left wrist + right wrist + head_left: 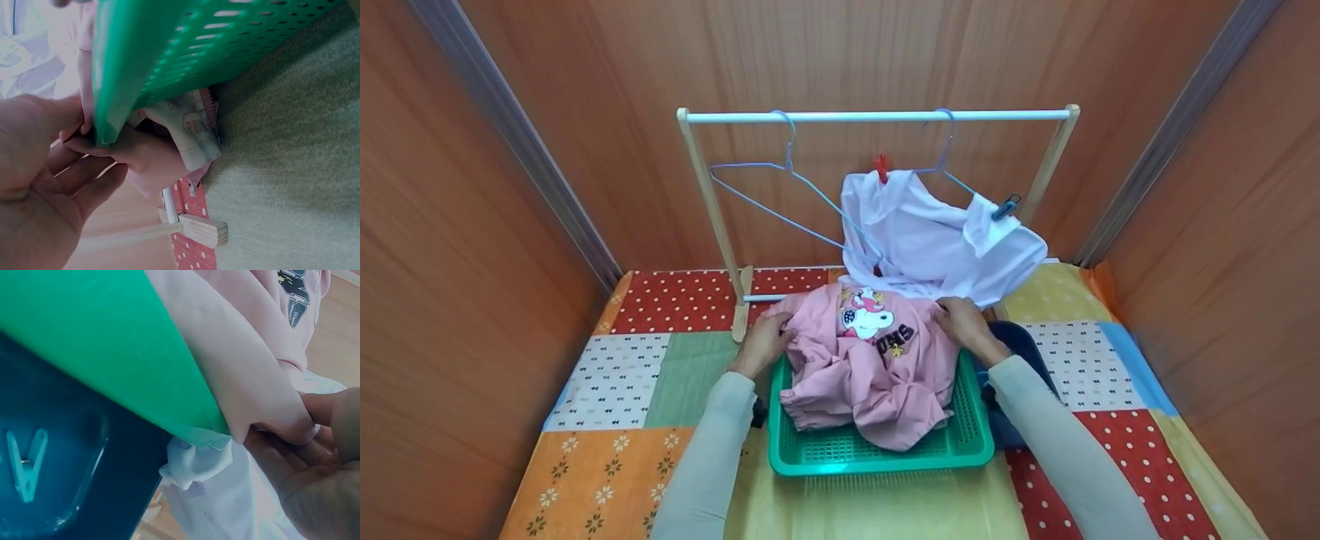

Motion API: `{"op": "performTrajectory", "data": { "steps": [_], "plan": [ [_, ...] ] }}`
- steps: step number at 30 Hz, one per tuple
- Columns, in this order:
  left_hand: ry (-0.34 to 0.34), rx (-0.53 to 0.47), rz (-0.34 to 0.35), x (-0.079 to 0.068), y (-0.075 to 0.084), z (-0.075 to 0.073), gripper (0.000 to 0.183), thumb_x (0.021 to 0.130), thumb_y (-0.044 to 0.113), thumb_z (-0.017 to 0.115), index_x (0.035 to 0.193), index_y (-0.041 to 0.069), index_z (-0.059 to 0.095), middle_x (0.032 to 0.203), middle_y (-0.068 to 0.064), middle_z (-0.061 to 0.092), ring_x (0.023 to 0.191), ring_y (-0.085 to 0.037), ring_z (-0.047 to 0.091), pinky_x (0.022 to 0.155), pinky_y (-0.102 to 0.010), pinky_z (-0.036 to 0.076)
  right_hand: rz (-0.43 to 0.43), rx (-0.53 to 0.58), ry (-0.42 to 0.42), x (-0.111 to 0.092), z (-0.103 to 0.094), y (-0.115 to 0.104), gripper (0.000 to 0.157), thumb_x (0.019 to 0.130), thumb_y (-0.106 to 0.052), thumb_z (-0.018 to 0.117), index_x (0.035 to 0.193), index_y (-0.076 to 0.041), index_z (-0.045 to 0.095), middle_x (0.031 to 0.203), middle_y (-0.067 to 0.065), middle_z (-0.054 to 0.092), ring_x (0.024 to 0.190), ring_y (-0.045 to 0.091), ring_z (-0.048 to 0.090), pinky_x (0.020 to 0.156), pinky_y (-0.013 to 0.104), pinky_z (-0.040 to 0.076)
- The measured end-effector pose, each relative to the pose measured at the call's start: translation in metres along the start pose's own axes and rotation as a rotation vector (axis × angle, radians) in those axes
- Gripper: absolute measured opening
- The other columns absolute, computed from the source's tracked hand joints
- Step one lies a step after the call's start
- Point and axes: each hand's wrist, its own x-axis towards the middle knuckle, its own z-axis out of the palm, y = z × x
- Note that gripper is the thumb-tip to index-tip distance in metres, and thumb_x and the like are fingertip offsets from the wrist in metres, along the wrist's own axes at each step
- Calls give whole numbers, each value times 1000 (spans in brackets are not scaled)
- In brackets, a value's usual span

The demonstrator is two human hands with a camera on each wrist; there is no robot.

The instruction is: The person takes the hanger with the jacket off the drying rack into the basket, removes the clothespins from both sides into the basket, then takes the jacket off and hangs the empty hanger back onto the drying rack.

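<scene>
The green basket [881, 469] sits nearest, on a patchwork cloth [607, 382]. The pink shirt [877, 360] lies bunched in the basket and reaches over its far rim, its cartoon figure and dark lettering face up in the head view. At the basket's far left corner, the left hand [763, 345] pinches the shirt; the left wrist view shows the thumb on the cloth and the fingers bent below, along with pale printed cloth [194, 129] with a toothed edge under that corner, a detail hidden from the head camera. At the basket's far right corner, the right hand [966, 327] pinches a folded edge of the shirt between thumb and fingers. Just right of the basket stands a dark blue tray [124, 467]; only the right wrist view shows the teal clothespin [25, 484] in it. Beyond the basket, the white shirt [930, 232] hangs from one wire hanger [947, 142], with a red clip [881, 169] and a dark clip [1005, 208] on it. Another blue hanger [790, 169] hangs beyond the basket's left side. Both hook over the rack [870, 117], and behind it rises a wooden wall [810, 60].
</scene>
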Motion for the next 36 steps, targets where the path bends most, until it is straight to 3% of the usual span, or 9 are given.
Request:
{"op": "performTrajectory", "data": {
  "steps": [6, 13, 17, 20, 28, 33, 36],
  "plan": [
    [154, 20, 82, 0, 6, -4, 18, 89, 9, 61, 104, 8, 70, 102, -11, 71, 94, -25, 65, 83, -42, 52, 14, 88, 89, 0, -1, -1, 15, 88, -10, 59, 89, -5, 73, 84, 12, 72, 74, 23, 63, 65, 35, 48],
    [312, -99, 142, -3, 26, -14, 7, 86, 7, 62, 83, 8, 69, 69, -10, 66, 65, -24, 58, 59, -37, 47, 114, 196, 144, 2, -17, -16, 16, 89, -13, 59, 94, -8, 73, 87, 13, 71, 73, 21, 60, 61, 27, 43],
    [392, -124, 171, -6, 42, -21, 9, 84, 7, 63, 88, 10, 71, 71, -8, 69, 69, -23, 63, 62, -39, 49, 152, 230, 177, 1, -25, -28, 20, 91, -22, 59, 102, -12, 72, 98, 10, 72, 83, 23, 65, 69, 31, 48],
    [436, -151, 183, -11, 55, -26, 14, 84, 6, 64, 93, 12, 72, 79, -7, 72, 76, -22, 67, 68, -40, 52, 140, 258, 224, -3, -29, -36, 21, 91, -25, 60, 102, -13, 72, 97, 10, 72, 85, 25, 66, 72, 35, 49],
    [440, -194, 314, -34, 78, -28, 19, 83, 5, 66, 100, 9, 73, 92, -10, 74, 82, -22, 70, 71, -38, 54, -42, 276, 333, -29, -29, -58, 16, 90, -19, 62, 99, -12, 73, 88, 7, 73, 75, 16, 64, 66, 27, 48],
    [394, -178, 410, -55, 80, -23, 19, 82, 2, 65, 98, 9, 73, 92, -9, 73, 81, -19, 69, 70, -35, 55, -201, 250, 326, -54, -24, -66, 16, 88, -10, 63, 100, -12, 73, 82, 3, 72, 67, 6, 57, 61, 21, 46],
    [337, -171, 473, -70, 81, -18, 17, 83, 2, 64, 95, 10, 72, 92, -5, 73, 84, -16, 69, 72, -32, 55, -310, 237, 261, -70, -19, -70, 21, 84, -2, 63, 102, -10, 72, 89, 5, 73, 72, 7, 62, 64, 24, 52]
  ]
}}
